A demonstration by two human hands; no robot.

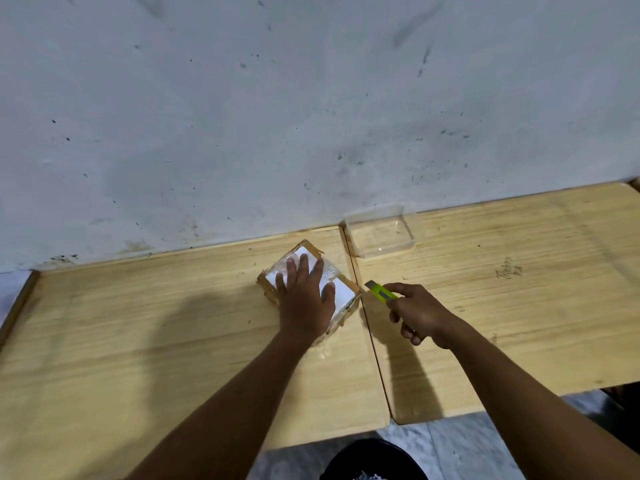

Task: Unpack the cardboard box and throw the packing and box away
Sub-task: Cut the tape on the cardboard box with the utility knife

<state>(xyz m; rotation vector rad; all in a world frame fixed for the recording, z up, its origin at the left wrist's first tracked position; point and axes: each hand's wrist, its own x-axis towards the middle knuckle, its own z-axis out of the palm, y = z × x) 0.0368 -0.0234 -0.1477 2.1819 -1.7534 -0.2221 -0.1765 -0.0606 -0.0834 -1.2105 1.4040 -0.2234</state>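
Left hand (304, 296) flat, fingers spread, pinning taped cardboard box (308, 289); right hand (420, 315) clenched on cutter (381, 292). Risk: blade slips toward thumb.

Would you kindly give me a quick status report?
Left hand flat on taped box. Right hand gripping green cutter, blade at box edge. Box still sealed.

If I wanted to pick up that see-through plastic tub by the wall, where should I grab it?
Probably by the rim. The clear tub sits upright and open on the wooden table, close against the wall, so come from above or the near side. Pinch a long wall between thumb and fingers, since its slick sides give little to hold. Both hands are busy now: the left hand presses the box, the right hand holds the cutter.
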